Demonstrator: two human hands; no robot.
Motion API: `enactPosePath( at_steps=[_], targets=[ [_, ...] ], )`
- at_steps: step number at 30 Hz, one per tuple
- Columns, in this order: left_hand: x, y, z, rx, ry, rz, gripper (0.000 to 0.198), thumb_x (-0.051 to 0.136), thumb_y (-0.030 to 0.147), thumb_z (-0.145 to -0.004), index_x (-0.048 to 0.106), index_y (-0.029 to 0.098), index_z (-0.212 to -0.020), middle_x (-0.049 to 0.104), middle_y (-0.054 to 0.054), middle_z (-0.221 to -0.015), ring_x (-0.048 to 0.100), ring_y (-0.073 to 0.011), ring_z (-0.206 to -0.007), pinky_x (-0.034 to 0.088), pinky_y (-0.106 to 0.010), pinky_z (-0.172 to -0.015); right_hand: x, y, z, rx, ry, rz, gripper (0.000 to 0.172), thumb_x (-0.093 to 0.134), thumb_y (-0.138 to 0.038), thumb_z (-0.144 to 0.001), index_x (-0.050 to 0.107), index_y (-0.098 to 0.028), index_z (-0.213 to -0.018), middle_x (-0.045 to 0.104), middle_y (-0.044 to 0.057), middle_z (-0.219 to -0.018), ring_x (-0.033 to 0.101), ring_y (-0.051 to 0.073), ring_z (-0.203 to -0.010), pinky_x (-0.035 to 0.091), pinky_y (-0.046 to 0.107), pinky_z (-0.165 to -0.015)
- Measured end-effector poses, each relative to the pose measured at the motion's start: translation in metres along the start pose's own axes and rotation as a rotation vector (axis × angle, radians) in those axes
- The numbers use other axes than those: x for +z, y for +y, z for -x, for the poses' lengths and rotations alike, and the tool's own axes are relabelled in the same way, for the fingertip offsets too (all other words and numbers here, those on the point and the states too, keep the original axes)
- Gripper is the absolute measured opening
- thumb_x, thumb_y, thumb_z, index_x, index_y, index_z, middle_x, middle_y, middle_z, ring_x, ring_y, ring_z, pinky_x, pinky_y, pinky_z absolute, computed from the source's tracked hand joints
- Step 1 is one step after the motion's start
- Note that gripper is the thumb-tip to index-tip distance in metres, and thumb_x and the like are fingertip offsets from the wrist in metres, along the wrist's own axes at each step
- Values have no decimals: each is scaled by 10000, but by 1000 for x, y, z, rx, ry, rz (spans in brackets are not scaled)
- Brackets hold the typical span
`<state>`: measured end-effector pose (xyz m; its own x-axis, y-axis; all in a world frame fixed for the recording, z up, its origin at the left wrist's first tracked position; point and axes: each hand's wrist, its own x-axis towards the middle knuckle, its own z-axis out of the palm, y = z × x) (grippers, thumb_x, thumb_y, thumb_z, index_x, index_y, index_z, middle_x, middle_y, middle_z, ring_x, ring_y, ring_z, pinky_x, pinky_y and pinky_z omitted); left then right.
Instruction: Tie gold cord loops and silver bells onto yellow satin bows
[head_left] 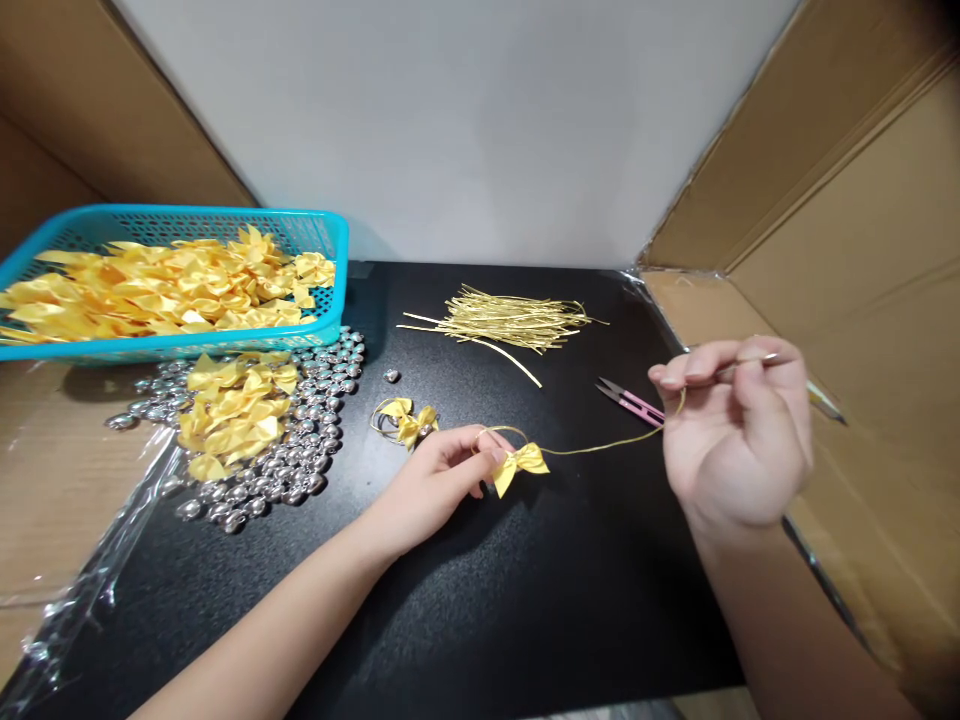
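Pinched in my left hand [457, 468] is a yellow ribbon bow [521, 463] with a loop of gold cord beside it. From the bow a thin gold thread [600, 446] runs right, slightly slack, up to my right hand [739, 430]. My right hand is raised, its fingers closed on a thin metal needle [769, 358]. Just left of my left hand lie yellow bows [409, 422] with cord loops and a silver bell. Pink-handled thread snips [634, 402] rest on the black table [465, 620], partly hidden behind my right hand.
A blue basket [339, 270] full of yellow bows stands at the back left. In front of it, more bows [236, 410] lie on many silver bells [311, 440]. A single bell [391, 376] sits apart. Gold cords [517, 318] are piled at the back. Cardboard walls [862, 250] flank the table.
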<state>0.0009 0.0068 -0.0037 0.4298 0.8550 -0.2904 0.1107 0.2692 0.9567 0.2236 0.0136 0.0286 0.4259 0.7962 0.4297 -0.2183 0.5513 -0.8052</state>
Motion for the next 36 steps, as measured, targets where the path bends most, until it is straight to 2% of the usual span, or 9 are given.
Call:
enactPosePath(
  at_steps=[5,9,14,17,19,27,30,33,36],
  targets=[
    [3,3,3,-22,17,88,261,634,359,-783,577,166,-617,599,-17,-829,484,-119,-663,402,-234,-606,6,-1,6,62,-93,41,110,623,-262,-831,524,-224,-804,500,-65,-616,453,91,-487,487,291,-617],
    [5,3,4,-100,27,260,183,668,334,-757,642,161,-704,554,-2,-730,457,-111,-628,392,-229,-597,8,1,13,142,-158,-15,112,620,-248,-847,520,-217,-805,427,-74,-589,350,74,-452,392,228,-497],
    [4,1,4,-294,-140,636,183,671,329,-723,659,146,-715,558,-40,-758,477,-122,-631,418,-245,-578,8,9,32,305,-351,121,97,588,-315,-895,555,-226,-876,369,-81,-591,325,75,-468,303,199,-447],
    [6,-1,6,-370,-221,731,171,686,320,-714,661,151,-709,576,-48,-771,496,-116,-628,442,-241,-603,13,11,42,374,-555,314,165,663,-286,-835,610,-202,-967,316,-96,-566,288,65,-466,231,195,-430],
    [7,-2,7,-399,-267,745,179,707,328,-712,674,153,-718,583,-41,-730,503,-114,-605,449,-239,-607,17,11,46,392,-622,394,185,677,-257,-806,644,-179,-972,252,-110,-535,242,57,-449,192,196,-418],
    [8,-4,8,-453,-322,782,217,746,339,-709,682,137,-755,606,-34,-713,527,-109,-595,434,-227,-592,23,15,51,514,-543,431,134,649,-291,-797,666,-162,-764,279,-99,-475,243,58,-417,219,193,-388],
    [10,-5,7,-423,-296,773,210,733,336,-719,651,143,-719,595,-30,-710,513,-109,-599,427,-231,-599,22,14,52,442,-484,463,81,659,-249,-790,643,-171,-775,262,-110,-483,242,54,-418,215,186,-394],
    [13,-7,6,-322,-191,752,217,719,345,-753,624,154,-714,564,-10,-690,487,-105,-605,408,-221,-590,23,12,55,247,-431,513,60,682,-175,-766,623,-185,-757,261,-121,-464,250,46,-398,234,183,-397],
    [18,-7,6,-240,-84,709,250,732,379,-770,605,164,-757,517,14,-680,461,-104,-626,385,-210,-583,27,11,61,45,-483,535,90,712,-128,-748,647,-189,-735,452,-91,-461,276,31,-366,239,178,-370]
  ],
)
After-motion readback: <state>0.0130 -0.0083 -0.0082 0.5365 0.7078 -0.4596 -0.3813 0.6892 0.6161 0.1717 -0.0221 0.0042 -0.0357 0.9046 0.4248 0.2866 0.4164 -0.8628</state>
